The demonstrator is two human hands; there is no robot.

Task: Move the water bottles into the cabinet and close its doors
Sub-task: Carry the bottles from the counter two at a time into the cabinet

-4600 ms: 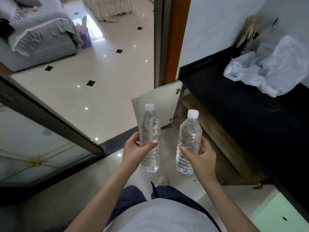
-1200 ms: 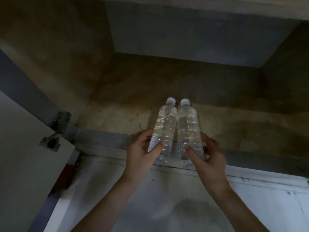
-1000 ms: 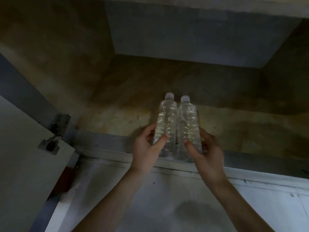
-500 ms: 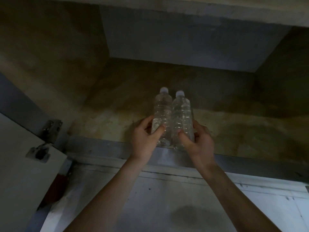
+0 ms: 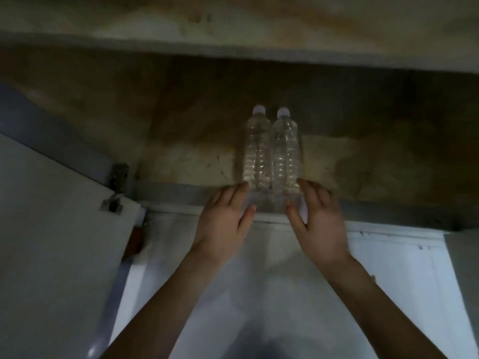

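Two clear water bottles with white caps stand upright side by side on the cabinet's stained floor (image 5: 186,164), just behind its grey front edge: the left bottle (image 5: 257,149) and the right bottle (image 5: 286,151), touching each other. My left hand (image 5: 224,224) is open just in front of the left bottle, fingers spread, its fingertips near the bottle's base. My right hand (image 5: 320,224) is open in front of the right bottle, likewise off it. Neither hand holds anything.
The cabinet's left door (image 5: 51,242) hangs open at the left, its metal hinge (image 5: 115,187) by the frame. A white tiled floor (image 5: 388,281) lies under my arms. The cabinet's top edge (image 5: 259,45) runs across above; its inside is dim.
Both hands have let go of the bottles and drawn back toward me. The bottles now stand alone inside the cabinet. The camera has dropped lower.
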